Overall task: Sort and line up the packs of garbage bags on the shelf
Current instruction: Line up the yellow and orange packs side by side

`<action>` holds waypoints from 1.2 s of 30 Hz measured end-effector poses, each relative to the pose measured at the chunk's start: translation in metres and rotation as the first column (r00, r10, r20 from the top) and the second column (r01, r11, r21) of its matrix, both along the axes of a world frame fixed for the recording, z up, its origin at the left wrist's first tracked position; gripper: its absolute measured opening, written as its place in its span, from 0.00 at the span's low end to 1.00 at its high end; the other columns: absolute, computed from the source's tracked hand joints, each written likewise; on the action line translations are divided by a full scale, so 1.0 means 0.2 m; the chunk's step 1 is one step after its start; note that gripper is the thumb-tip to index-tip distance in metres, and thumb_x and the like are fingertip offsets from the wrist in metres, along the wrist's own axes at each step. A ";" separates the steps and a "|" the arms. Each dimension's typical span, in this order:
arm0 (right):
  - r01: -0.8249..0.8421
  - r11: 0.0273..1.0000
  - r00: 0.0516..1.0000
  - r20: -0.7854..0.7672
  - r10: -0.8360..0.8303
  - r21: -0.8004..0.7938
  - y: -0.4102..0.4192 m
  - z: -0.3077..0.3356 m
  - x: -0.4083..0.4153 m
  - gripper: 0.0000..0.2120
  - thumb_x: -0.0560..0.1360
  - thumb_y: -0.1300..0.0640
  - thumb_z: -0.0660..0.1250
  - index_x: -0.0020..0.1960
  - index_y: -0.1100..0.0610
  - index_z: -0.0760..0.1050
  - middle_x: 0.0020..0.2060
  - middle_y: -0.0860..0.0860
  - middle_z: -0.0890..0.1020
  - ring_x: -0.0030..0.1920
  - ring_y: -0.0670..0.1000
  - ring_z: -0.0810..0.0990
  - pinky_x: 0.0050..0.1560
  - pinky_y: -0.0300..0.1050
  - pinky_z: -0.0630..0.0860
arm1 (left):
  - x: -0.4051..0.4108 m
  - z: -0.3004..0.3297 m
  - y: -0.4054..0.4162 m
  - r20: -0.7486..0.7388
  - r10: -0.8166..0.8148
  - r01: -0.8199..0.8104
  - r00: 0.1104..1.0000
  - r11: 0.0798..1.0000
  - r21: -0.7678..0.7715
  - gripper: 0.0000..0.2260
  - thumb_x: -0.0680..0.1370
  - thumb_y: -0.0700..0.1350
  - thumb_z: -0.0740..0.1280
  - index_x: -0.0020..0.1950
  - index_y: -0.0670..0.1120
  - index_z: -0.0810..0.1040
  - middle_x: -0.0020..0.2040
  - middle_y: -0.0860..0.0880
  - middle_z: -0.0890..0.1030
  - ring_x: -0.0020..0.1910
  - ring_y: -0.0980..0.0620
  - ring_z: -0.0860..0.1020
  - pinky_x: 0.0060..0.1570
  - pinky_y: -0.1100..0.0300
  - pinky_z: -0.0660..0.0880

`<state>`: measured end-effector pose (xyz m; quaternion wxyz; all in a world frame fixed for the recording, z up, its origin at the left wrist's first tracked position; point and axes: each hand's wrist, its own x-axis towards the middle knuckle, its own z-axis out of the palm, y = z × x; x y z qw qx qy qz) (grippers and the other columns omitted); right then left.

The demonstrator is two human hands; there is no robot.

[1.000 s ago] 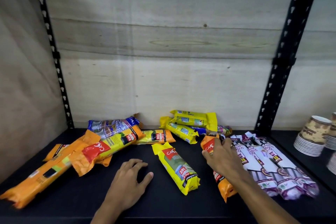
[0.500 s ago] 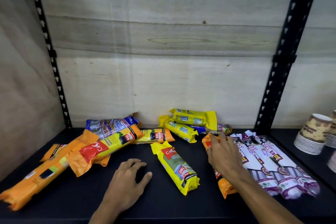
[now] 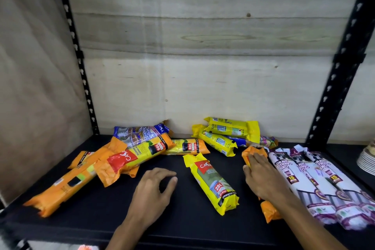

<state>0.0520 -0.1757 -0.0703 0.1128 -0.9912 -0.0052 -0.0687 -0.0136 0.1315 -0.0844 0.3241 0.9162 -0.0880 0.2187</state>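
Packs of garbage bags lie scattered on a black shelf [image 3: 182,227]. My right hand [image 3: 261,176] rests flat on an orange pack [image 3: 253,153] lying lengthwise beside three white-and-purple drawstring packs [image 3: 304,180] lined up at the right. My left hand [image 3: 154,191] rests on the bare shelf, fingers curled and holding nothing. Between my hands lies a yellow 25L pack [image 3: 213,182]. At the left are long orange packs [image 3: 67,184], an orange-and-yellow 60L pack [image 3: 138,154] and a blue pack [image 3: 142,131]. Yellow packs [image 3: 225,134] are piled at the back.
Black perforated uprights stand at the back left [image 3: 79,67] and back right [image 3: 343,63]. A plywood back wall [image 3: 192,57] and left side wall close the bay. Stacked paper plates or cups [image 3: 367,158] sit on the neighbouring shelf at the far right.
My right hand has slid slightly along the orange pack, pressing it beside the drawstring packs. My left hand stays in place on the shelf.
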 end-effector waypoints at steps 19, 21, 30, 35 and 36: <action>0.022 0.999 1.000 0.006 -0.022 0.031 0.01 0.02 -0.02 0.30 0.82 0.46 0.55 0.79 0.58 0.54 0.79 0.53 0.55 0.79 0.52 0.52 0.76 0.46 0.50 | -0.17 0.12 0.99 -0.273 0.515 -0.388 0.812 0.827 0.407 0.33 0.69 0.47 0.76 0.71 0.61 0.68 0.66 0.47 0.74 0.57 0.44 0.76 0.52 0.47 0.76; 0.024 0.999 1.000 0.003 -0.024 0.036 0.01 0.02 -0.02 0.30 0.82 0.46 0.55 0.79 0.57 0.54 0.79 0.53 0.55 0.79 0.52 0.52 0.76 0.46 0.50 | -0.17 0.11 1.00 -0.211 0.489 -0.408 0.846 0.850 0.333 0.30 0.70 0.43 0.76 0.70 0.57 0.72 0.63 0.45 0.77 0.52 0.43 0.78 0.45 0.49 0.75; 0.022 0.998 1.000 0.019 -0.023 0.057 0.01 0.01 0.00 0.30 0.82 0.45 0.55 0.79 0.58 0.55 0.79 0.53 0.56 0.78 0.51 0.53 0.76 0.46 0.52 | -0.05 0.03 1.14 -0.036 0.545 -0.545 0.838 0.838 -0.020 0.22 0.74 0.61 0.60 0.67 0.62 0.66 0.51 0.42 0.81 0.45 0.38 0.79 0.42 0.42 0.78; 0.036 0.995 0.979 0.204 -0.016 -0.097 0.01 0.00 -0.01 0.22 0.79 0.46 0.57 0.64 0.57 0.78 0.63 0.54 0.79 0.64 0.55 0.74 0.65 0.51 0.71 | -0.19 0.44 0.55 -0.095 0.364 -0.375 0.927 0.876 -0.302 0.14 0.79 0.52 0.63 0.65 0.60 0.71 0.49 0.45 0.80 0.43 0.45 0.78 0.42 0.49 0.76; 0.027 0.992 0.963 0.270 0.007 -0.121 0.02 0.02 -0.01 0.21 0.77 0.47 0.57 0.58 0.57 0.81 0.56 0.54 0.83 0.58 0.56 0.77 0.59 0.53 0.74 | -0.19 0.48 0.44 -0.112 0.294 -0.314 0.949 0.865 -0.391 0.13 0.80 0.50 0.63 0.64 0.57 0.72 0.49 0.46 0.80 0.43 0.47 0.78 0.42 0.50 0.76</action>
